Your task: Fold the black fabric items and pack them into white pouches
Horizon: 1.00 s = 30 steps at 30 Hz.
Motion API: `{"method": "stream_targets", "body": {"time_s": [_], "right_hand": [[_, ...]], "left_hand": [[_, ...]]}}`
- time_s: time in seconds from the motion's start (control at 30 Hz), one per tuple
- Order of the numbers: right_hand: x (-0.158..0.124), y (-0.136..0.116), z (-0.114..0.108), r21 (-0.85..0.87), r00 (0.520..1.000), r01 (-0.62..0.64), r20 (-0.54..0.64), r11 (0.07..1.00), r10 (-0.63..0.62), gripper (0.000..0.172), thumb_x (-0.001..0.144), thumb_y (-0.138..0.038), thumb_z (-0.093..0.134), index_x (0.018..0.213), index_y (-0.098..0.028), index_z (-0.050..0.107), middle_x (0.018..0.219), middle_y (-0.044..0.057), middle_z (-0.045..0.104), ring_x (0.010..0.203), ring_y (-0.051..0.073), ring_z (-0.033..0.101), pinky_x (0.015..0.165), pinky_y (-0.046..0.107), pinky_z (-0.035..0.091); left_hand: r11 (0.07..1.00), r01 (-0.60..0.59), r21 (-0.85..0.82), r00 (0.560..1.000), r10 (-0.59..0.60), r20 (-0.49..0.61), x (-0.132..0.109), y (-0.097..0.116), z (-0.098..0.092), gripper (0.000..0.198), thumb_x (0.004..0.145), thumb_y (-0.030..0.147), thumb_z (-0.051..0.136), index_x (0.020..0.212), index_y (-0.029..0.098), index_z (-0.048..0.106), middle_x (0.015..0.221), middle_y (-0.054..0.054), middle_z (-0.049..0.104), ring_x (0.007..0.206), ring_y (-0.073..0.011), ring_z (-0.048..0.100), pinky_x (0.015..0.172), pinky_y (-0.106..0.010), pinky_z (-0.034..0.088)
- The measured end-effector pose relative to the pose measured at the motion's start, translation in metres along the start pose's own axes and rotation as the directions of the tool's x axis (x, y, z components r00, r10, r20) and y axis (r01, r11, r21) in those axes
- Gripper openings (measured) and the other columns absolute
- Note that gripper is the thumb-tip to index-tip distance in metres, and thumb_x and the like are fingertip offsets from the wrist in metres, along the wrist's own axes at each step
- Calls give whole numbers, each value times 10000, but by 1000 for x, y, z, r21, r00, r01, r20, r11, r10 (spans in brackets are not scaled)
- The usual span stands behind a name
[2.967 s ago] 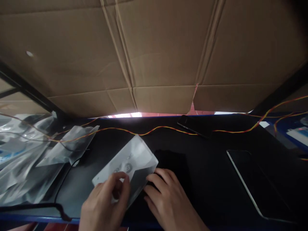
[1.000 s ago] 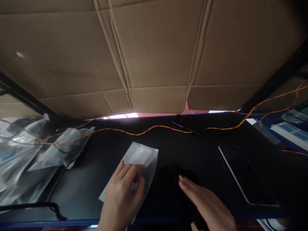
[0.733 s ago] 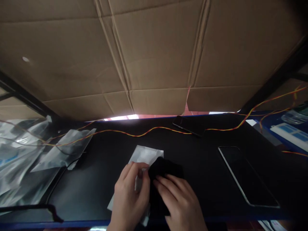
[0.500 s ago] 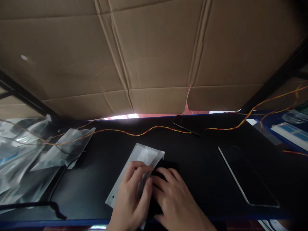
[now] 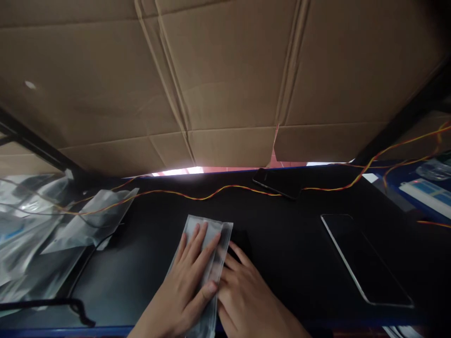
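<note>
A translucent plastic bag [image 5: 227, 230] lies slantwise on the black tabletop near the front. My left hand [image 5: 190, 277] rests flat on it with the fingers spread, pressing it against the table. Close beside it, my right hand [image 5: 243, 291] has its fingers bent at the bag's right edge. Some of those fingertips go behind or under the film, so what they touch there is partly hidden. To the right of the hands lies a large phone-shaped panel [image 5: 366, 263] with a dark face and a pale rim.
Several plastic bags [image 5: 31, 253] are heaped at the left, beside a black hooked rod [image 5: 45, 303]. A red-yellow twisted wire [image 5: 197, 197] crosses the table, passing a dark phone [image 5: 275, 183]. Cardboard [image 5: 225, 80] walls the back. A white power strip [image 5: 428, 195] is at far right.
My left hand has gone from bent fingers to lying flat and spread on the bag. The bag has shifted slightly left and towards me, and my right hand has moved slightly left with it.
</note>
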State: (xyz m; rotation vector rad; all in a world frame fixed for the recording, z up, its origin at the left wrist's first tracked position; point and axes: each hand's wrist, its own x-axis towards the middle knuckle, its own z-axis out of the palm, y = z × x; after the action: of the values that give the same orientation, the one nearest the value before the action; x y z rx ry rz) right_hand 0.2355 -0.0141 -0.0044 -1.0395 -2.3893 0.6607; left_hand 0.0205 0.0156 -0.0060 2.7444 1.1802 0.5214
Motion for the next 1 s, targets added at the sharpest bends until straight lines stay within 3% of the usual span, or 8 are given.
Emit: {"method": "stream_targets", "body": {"time_s": [0.17, 0.27, 0.4, 0.5, 0.67, 0.8, 0.83, 1.0], "right_hand": [[13, -8, 9, 132, 980, -172, -73, 976, 183, 514, 1093, -255, 586, 1606, -286, 572, 1691, 14, 547, 1664, 225, 324, 1411, 490, 42], [9, -7, -8, 232, 999, -38, 2, 972, 38, 494, 1086, -236, 643, 1574, -300, 598, 1619, -16, 628, 1592, 163, 452, 1408, 385, 85], [2, -1, -20, 222, 989, 112, 68, 969, -130, 266, 1082, -223, 678, 1338, -211, 750, 1417, 19, 769, 1427, 141, 632, 1372, 280, 199], [9, -1, -2, 138, 995, 97, -5, 986, -97, 294, 1109, -227, 624, 1384, -210, 726, 1424, 42, 767, 1431, 171, 638, 1377, 337, 224], [32, -10, 28, 156, 965, -71, -239, 985, 108, 593, 1065, -234, 638, 1642, -273, 507, 1623, 48, 617, 1527, 219, 555, 1366, 413, 291], [22, -13, 0, 311, 984, -66, -136, 948, 113, 559, 1062, -219, 667, 1605, -299, 558, 1647, 16, 598, 1539, 196, 535, 1319, 324, 372], [16, -12, -11, 350, 988, -56, -117, 935, 103, 474, 1045, -202, 702, 1501, -323, 661, 1537, -24, 697, 1474, 166, 602, 1269, 259, 423], [-7, 6, -30, 192, 1000, 17, -22, 981, -13, 471, 1053, -288, 749, 1514, -295, 651, 1564, -4, 674, 1564, 185, 496, 1366, 338, 276]], "left_hand": [[999, -28, -21, 1000, 28, 4, -3, 0, -5, 777, 1146, 670, 259, 1792, 254, 137, 1851, -119, 177, 1676, -387, 262, 1282, -698, 297], [997, -40, -72, 999, 41, 15, -7, -10, -10, 784, 1140, 687, 215, 1789, 251, 168, 1845, -114, 211, 1669, -372, 294, 1300, -647, 321], [984, -114, -134, 993, 117, 22, -9, -22, -15, 751, 1154, 654, 243, 1789, 258, 173, 1796, -97, 368, 1647, -325, 371, 1323, -574, 352], [986, -113, -126, 994, 113, -3, -6, -19, -12, 743, 1151, 661, 247, 1784, 274, 206, 1799, -95, 362, 1646, -347, 367, 1316, -608, 359], [995, -22, -99, 999, 19, -30, -5, 3, -6, 831, 1104, 757, 227, 1783, 278, 224, 1815, -96, 315, 1661, -412, 294, 1273, -686, 381], [995, 20, -95, 1000, -21, -8, -13, 6, -11, 800, 1116, 727, 213, 1784, 287, 215, 1815, -90, 319, 1665, -394, 299, 1260, -668, 416], [995, 26, -94, 1000, -26, 1, -15, 3, -13, 785, 1124, 711, 232, 1784, 287, 215, 1820, -90, 307, 1664, -390, 308, 1253, -650, 439], [998, -4, -62, 1000, 5, 15, -15, -15, -14, 799, 1123, 711, 319, 1785, 280, 199, 1836, -111, 264, 1643, -389, 378, 1224, -591, 509]]}}
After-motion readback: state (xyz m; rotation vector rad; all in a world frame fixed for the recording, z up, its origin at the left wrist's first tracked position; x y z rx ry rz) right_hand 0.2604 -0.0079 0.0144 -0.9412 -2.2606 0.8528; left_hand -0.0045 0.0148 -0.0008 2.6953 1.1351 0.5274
